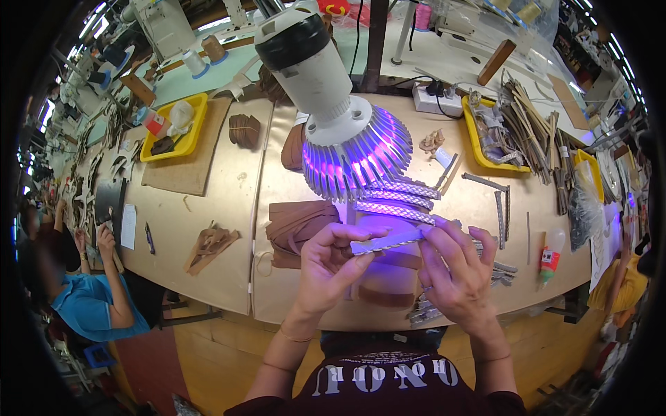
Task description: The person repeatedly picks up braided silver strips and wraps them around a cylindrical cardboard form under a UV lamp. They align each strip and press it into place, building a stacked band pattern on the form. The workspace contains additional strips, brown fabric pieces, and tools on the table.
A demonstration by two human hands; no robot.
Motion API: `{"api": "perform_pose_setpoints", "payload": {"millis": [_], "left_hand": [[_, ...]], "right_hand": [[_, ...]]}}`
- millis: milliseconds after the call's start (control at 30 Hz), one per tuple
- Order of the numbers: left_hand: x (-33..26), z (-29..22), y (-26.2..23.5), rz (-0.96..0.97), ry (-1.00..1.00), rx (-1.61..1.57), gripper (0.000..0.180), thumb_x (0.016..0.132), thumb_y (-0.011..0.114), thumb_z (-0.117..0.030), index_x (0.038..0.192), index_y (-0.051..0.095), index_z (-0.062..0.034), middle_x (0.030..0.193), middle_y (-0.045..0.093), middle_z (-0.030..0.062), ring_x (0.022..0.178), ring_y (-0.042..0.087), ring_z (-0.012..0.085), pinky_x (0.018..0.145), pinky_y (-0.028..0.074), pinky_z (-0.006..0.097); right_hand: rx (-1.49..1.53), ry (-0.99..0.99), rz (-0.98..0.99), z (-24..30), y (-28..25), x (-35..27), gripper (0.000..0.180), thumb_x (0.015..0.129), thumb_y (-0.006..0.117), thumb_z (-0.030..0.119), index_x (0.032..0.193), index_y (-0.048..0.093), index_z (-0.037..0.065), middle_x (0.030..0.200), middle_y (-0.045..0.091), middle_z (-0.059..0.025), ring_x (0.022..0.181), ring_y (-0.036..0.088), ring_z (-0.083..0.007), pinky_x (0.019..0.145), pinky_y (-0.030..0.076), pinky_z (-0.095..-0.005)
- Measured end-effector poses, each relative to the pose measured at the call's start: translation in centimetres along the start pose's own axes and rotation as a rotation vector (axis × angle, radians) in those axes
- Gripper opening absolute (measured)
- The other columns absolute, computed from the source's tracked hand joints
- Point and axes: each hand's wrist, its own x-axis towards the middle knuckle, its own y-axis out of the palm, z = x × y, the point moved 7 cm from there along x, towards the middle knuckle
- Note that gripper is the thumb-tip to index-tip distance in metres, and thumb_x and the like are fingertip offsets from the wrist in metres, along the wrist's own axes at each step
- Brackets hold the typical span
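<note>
Braided strip [386,242]: pinched between left hand [331,262] and right hand [454,267]; three lit strips [399,199] just beyond, seemingly finished; pile [424,312] below, probably pending.

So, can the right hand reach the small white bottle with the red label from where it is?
Probably yes. The bottle stands just right of the right hand, with bare table between them; but that hand now holds a braided strip together with the left hand.

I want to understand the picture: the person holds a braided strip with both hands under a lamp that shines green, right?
Not quite. The lamp shines purple, not green, as the head view shows. The rest is right: the left hand and the right hand hold the braided strip under it.
</note>
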Motion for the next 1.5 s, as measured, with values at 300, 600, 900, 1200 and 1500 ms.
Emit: {"api": "perform_pose_setpoints", "payload": {"millis": [300, 600, 900, 1200, 1500], "left_hand": [[-0.1, 0.5, -0.9, -0.1, -0.001, 0.059, 0.027, 0.093, 0.06, 0.0, 0.118, 0.055, 0.0052, 0.115, 0.065, 0.0179, 0.104, 0.066, 0.0216, 0.095, 0.053, 0.035], [0.0, 1.5, -1.6, -0.126, -0.039, 0.058, 0.026, 0.094, 0.056, 0.001, 0.12, 0.053, 0.0021, 0.115, 0.065, 0.0205, 0.101, 0.068, 0.0273, 0.092, 0.056, 0.042], [-0.3, 2.5, -1.7, -0.134, -0.093, 0.01, 0.026, 0.094, 0.057, 0.001, 0.12, 0.054, 0.0019, 0.114, 0.065, 0.0195, 0.102, 0.067, 0.0256, 0.093, 0.055, 0.042], [-0.8, 2.5, -2.1, -0.161, -0.1, -0.008, 0.027, 0.093, 0.059, 0.002, 0.12, 0.055, 0.0055, 0.113, 0.065, 0.0156, 0.102, 0.066, 0.0191, 0.092, 0.052, 0.03], [-0.9, 2.7, -2.8, -0.212, -0.091, 0.033, 0.027, 0.094, 0.063, -0.003, 0.119, 0.056, 0.0033, 0.112, 0.066, 0.012, 0.094, 0.065, 0.0115, 0.082, 0.051, 0.025]], "right_hand": [[-0.118, -0.024, -0.187, 0.1, 0.8, -1.0, 0.014, 0.077, 0.069, 0.008, 0.09, 0.073, 0.008, 0.118, 0.062, -0.0016, 0.112, 0.062, -0.0204, 0.099, 0.032, -0.0413], [-0.015, 0.035, -0.22, -0.8, 1.3, -2.0, 0.022, 0.076, 0.07, 0.014, 0.098, 0.074, 0.013, 0.12, 0.063, -0.0027, 0.114, 0.062, -0.0206, 0.102, 0.03, -0.0409], [0.072, 0.077, -0.295, -1.3, 2.2, -2.1, 0.027, 0.075, 0.071, 0.014, 0.101, 0.067, 0.019, 0.117, 0.063, -0.0031, 0.1, 0.062, -0.0219, 0.095, 0.034, -0.0415], [0.093, 0.193, -0.281, -2.2, 1.5, -1.6, 0.038, 0.067, 0.077, 0.004, 0.101, 0.065, 0.014, 0.094, 0.067, -0.0011, 0.086, 0.058, -0.0215, 0.086, 0.036, -0.0389], [0.18, 0.177, -0.169, -2.5, 1.7, -0.9, 0.027, 0.073, 0.077, 0.015, 0.099, 0.071, 0.017, 0.087, 0.065, 0.003, 0.081, 0.059, -0.0165, 0.089, 0.034, -0.0398]]}}
